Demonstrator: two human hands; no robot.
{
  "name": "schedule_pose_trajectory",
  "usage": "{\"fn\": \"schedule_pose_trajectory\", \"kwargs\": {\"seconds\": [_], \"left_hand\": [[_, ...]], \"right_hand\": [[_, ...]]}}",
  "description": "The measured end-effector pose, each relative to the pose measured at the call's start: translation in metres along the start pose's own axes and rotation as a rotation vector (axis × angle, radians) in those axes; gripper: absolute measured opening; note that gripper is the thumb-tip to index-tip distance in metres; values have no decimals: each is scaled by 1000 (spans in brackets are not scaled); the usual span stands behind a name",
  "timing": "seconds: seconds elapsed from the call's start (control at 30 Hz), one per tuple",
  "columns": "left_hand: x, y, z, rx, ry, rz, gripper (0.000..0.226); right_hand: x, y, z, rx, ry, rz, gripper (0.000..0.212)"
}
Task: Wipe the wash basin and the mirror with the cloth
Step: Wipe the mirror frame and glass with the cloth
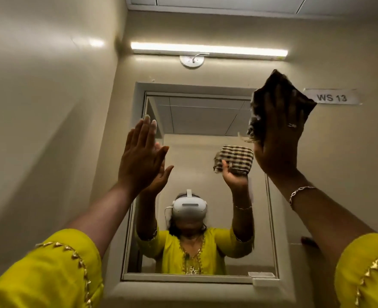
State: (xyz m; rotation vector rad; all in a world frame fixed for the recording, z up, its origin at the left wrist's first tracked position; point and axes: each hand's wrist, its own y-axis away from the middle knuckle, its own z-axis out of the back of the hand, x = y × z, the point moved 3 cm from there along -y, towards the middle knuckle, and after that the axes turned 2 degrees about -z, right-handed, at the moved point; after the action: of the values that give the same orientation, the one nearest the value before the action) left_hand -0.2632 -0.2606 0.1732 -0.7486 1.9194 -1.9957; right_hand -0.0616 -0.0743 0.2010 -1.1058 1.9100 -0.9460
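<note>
The mirror (197, 218) hangs in a pale frame straight ahead, seen from below. My right hand (279, 138) is raised at the mirror's upper right corner and holds a dark checked cloth (281, 85). Its fingers are spread over the cloth, and the thumb side is hidden. The cloth's reflection sits well apart from it, so the cloth looks to be off the glass. My left hand (141, 156) is up at the mirror's left edge, fingers straight and together, meeting its own reflection. The wash basin is out of view.
A lit tube lamp (208, 50) runs above the mirror. On the right wall is a label reading "WS 13" (331, 97). A side wall (50, 107) stands close on the left. A small white clip (264, 278) sits at the frame's lower right corner.
</note>
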Motion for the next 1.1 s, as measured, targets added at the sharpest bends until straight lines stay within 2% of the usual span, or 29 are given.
{"fn": "schedule_pose_trajectory", "kwargs": {"seconds": [0.13,0.3,0.4,0.57,0.67,0.77,0.87,0.9,0.97,1.03,1.1], "left_hand": [[10,-29,-6,11,-23,-12,90],[30,-47,-10,-21,-26,84,86],[40,-44,-20,-19,-9,140,89],[41,-51,-37,3,-59,48,97],[40,-58,-42,-7,-75,29,98],[39,-57,-47,-12,-94,23,99],[40,-49,-56,0,-66,65,101],[40,-48,-57,-6,-64,76,98],[40,-46,-59,-35,-79,84,88],[41,-44,-61,-66,-83,103,83],[45,-43,-62,-93,-87,118,85]], "right_hand": [[-12,-10,-15,187,154,114,60],[-25,-20,-30,233,216,6,62],[-31,-19,-41,275,212,11,62],[-41,-11,-64,438,204,21,72],[-52,-9,-78,512,169,38,71],[-61,0,-93,737,120,118,88],[-65,1,-96,790,-14,100,112],[-66,-2,-94,781,-105,51,109],[-64,-5,-90,745,-249,-16,86],[-61,-5,-88,710,-298,-2,61],[-58,-1,-90,689,-305,60,50]]}}
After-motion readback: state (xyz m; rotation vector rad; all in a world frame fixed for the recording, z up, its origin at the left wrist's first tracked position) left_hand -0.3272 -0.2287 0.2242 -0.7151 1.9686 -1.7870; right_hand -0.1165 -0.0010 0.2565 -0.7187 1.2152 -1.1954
